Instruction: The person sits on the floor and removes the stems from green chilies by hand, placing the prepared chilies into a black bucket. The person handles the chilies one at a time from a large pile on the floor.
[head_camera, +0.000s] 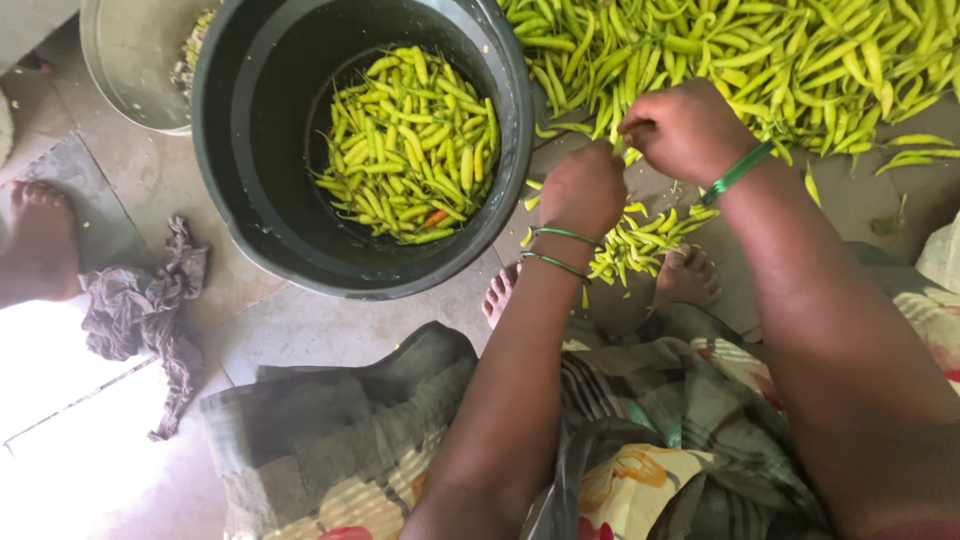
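My left hand (582, 190) and my right hand (685, 128) meet over the floor, fingers closed together on a green chilli that is mostly hidden between them. Thin green bangles circle both wrists. Just below the hands lies a small heap of green chillies (640, 240) by my bare feet. A big pile of green chillies (760, 60) spreads across the floor behind my right hand. To the left stands a black bucket (240, 180) holding several more chillies (410, 145), one of them orange.
A metal basin (130, 70) stands behind the bucket at top left. A crumpled grey rag (140, 310) lies on the tiled floor at left. Another person's bare foot (40, 240) rests at the left edge. Patterned cloth (640, 470) covers my lap.
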